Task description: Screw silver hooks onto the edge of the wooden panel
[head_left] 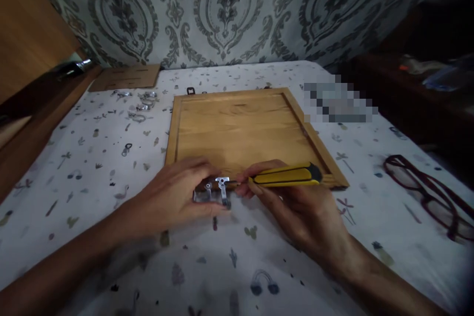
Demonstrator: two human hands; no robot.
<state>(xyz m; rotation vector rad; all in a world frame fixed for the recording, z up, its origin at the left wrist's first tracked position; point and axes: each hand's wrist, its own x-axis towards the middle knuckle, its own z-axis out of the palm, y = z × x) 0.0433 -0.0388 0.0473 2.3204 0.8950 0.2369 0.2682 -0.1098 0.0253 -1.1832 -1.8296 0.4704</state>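
Observation:
A wooden panel (240,131) with a raised frame lies flat on the table. At its near edge, my left hand (181,190) is closed around a small shiny metal latch (222,188), fingers above and thumb below. My right hand (299,212) grips a yellow and black screwdriver (283,176) held nearly level, its shaft pointing left toward the latch. The fingers of that hand partly cover the shaft, so I cannot tell whether the tip touches a screw. Dark metal loops (190,91) stick out at the panel's far edge.
Several metal latches (144,103) lie at the back left, near a cardboard piece (126,77). A small dark-ringed metal piece (127,149) sits left of the panel. Red-framed glasses (425,187) rest at the right. A blurred-out item (336,100) lies at the back right.

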